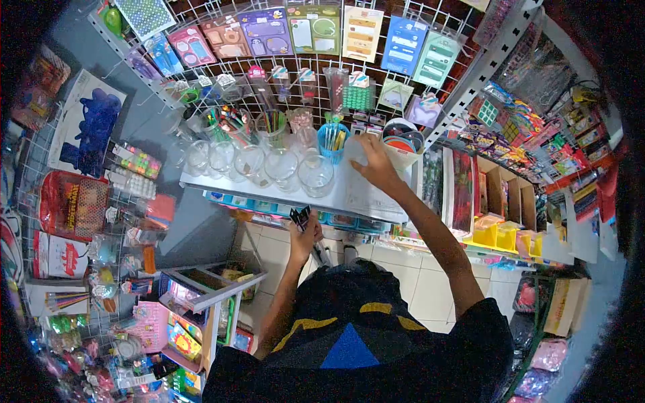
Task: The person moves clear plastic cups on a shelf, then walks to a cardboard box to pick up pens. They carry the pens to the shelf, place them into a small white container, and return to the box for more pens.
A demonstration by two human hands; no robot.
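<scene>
My left hand [306, 242] is closed around some small black pieces with white marks [300, 216], held in front of the shelf edge; their kind is too small to make out. Over the right part of the white shelf, my right hand [377, 164] has its thumb and fingers around a clear cup [354, 148], whose outline is faint. Just left of it, a row of clear cups includes one at the front [316, 174] and another beside it [281, 164]. A blue basket [331, 156] holding thin brush-like sticks stands behind the right hand's cup.
Cups of pens [272, 124] stand along the back of the white shelf [269, 192]. Packaged notepads [263, 32] hang on the wire grid above. A round container [403, 144] is right of my hand. Hanging goods [74, 205] line the left; yellow bins [494, 236] sit at right.
</scene>
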